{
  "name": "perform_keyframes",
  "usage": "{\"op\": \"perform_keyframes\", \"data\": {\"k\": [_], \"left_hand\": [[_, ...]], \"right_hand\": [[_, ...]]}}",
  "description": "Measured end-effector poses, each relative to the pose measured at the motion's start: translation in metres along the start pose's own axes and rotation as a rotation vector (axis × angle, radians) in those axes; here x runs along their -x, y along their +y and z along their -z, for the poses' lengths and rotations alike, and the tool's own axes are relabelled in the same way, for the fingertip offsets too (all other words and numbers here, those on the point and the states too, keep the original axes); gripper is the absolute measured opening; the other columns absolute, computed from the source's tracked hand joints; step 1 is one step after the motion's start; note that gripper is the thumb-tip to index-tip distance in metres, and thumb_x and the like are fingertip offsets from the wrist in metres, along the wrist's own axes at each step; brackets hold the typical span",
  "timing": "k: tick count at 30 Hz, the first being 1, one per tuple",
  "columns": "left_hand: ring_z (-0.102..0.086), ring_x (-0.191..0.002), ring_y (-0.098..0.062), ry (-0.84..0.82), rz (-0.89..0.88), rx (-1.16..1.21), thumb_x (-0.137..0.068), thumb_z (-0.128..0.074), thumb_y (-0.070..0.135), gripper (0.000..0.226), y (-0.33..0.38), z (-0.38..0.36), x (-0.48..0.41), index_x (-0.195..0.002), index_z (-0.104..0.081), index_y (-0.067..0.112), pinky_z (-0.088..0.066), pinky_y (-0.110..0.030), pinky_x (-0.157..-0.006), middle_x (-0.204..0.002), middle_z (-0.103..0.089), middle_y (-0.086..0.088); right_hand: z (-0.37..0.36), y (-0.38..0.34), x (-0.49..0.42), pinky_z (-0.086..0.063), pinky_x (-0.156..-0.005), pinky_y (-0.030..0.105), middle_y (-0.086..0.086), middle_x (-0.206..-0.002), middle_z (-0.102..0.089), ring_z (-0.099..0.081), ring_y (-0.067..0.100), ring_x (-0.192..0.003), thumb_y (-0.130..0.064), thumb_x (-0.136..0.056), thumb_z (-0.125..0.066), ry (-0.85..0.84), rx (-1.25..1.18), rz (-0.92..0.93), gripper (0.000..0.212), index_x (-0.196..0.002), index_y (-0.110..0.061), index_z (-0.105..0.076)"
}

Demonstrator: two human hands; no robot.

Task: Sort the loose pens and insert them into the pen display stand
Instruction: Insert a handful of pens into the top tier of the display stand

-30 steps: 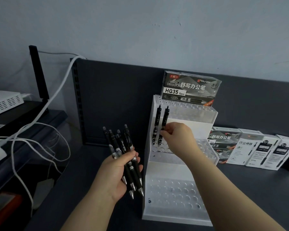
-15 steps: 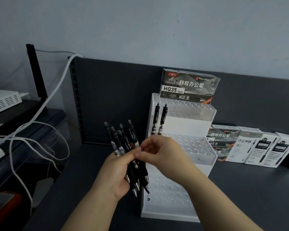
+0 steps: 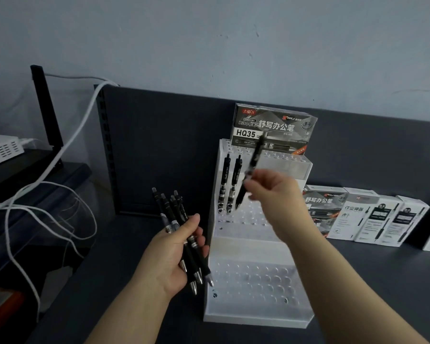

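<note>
**Pen poised over the middle tier of the display stand**

The right hand (image 3: 276, 192) pinches one black retractable pen (image 3: 253, 165) at mid-barrel between the thumb and curled fingers. The pen is tilted, with its clicker end up and to the right. Its tip points down just beside the two seated pens (image 3: 230, 184), which stand upright at the left end of the middle tier. Motion blur hides whether the tip has reached a hole.

The left hand (image 3: 176, 254) grips a fanned bundle of pens (image 3: 174, 219), thumb across the barrels and metal tips down. It is near the lower left corner of the white pen display stand (image 3: 246, 244).

Handling, as judged: the pen looks light and rigid, with a smooth plastic barrel that may slip. A hold low on the barrel, toward the tip, should steer the point best. The pen probably needs righting before it will drop into a hole. The holes sit close together, so a slanted entry could knock the seated pens. The loosely fanned bundle may shed a pen if the thumb eases.

Surroundings: an HQ35 pen box (image 3: 273, 127) stands behind the top tier, and the raised clicker end overlaps it in view. A row of retail boxes (image 3: 372, 217) lines the dark back panel (image 3: 159, 145) to the right of the stand. A white cable (image 3: 67, 145) loops at far left, well apart from both hands.
</note>
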State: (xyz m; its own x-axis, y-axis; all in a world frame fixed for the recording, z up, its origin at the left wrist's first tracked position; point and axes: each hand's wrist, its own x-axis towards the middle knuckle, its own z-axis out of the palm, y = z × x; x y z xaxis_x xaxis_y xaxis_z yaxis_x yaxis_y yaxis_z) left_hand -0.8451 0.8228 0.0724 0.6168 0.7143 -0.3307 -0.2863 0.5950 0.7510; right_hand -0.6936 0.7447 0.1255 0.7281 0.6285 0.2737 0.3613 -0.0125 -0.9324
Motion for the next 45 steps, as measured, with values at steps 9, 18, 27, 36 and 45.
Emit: {"op": "perform_keyframes", "data": {"k": [9, 18, 27, 36, 45], "left_hand": [[-0.055, -0.057, -0.014, 0.011, 0.056, 0.109, -0.090, -0.059, 0.022, 0.018, 0.000, -0.001, -0.001, -0.093, -0.065, 0.005, -0.047, -0.030, -0.060, -0.065, -0.058, -0.004], [-0.062, -0.065, -0.016, -0.007, 0.022, 0.045, -0.088, -0.059, 0.009, 0.010, 0.001, 0.003, 0.005, -0.093, -0.066, 0.005, -0.051, -0.033, -0.063, -0.069, -0.065, -0.005], [-0.068, -0.063, -0.014, -0.026, -0.025, 0.031, -0.085, -0.061, 0.008, 0.007, 0.003, 0.001, 0.012, -0.088, -0.066, 0.005, -0.053, -0.033, -0.068, -0.072, -0.072, -0.006], [-0.067, -0.087, -0.025, -0.066, -0.043, 0.014, -0.084, -0.062, 0.007, 0.015, -0.003, -0.007, 0.016, -0.096, -0.068, 0.001, -0.057, -0.036, -0.065, -0.090, -0.071, -0.015], [-0.069, -0.081, -0.024, -0.163, -0.059, -0.044, -0.085, -0.060, 0.010, 0.014, -0.009, -0.015, 0.017, -0.095, -0.069, 0.003, -0.057, -0.039, -0.069, -0.089, -0.072, -0.013]], "right_hand": [[-0.009, 0.028, -0.022, -0.045, -0.064, 0.023, 0.002, -0.089, -0.069, -0.057, 0.013, -0.069, -0.015, -0.090, -0.059, 0.039, 0.392, 0.064, 0.023, -0.111, -0.011, -0.066], [-0.012, 0.027, -0.022, -0.034, -0.065, 0.023, 0.011, -0.089, -0.067, -0.051, 0.020, -0.072, -0.015, -0.093, -0.052, -0.045, 0.668, 0.113, 0.019, -0.098, -0.005, -0.068], [-0.012, 0.028, -0.023, -0.030, -0.060, 0.027, 0.011, -0.073, -0.055, -0.047, 0.025, -0.071, -0.014, -0.090, -0.052, -0.093, 0.747, 0.078, 0.020, -0.078, 0.000, -0.061], [-0.019, 0.003, 0.043, -0.048, -0.057, 0.018, -0.003, -0.070, -0.067, -0.058, 0.003, -0.060, -0.028, -0.084, -0.067, -0.297, 0.296, 0.073, 0.007, -0.080, -0.022, -0.067], [-0.006, -0.001, 0.048, -0.039, -0.057, 0.027, -0.002, -0.063, -0.060, -0.045, 0.015, -0.058, -0.018, -0.087, -0.062, -0.496, 0.189, -0.076, 0.013, -0.078, -0.013, -0.069]]}}
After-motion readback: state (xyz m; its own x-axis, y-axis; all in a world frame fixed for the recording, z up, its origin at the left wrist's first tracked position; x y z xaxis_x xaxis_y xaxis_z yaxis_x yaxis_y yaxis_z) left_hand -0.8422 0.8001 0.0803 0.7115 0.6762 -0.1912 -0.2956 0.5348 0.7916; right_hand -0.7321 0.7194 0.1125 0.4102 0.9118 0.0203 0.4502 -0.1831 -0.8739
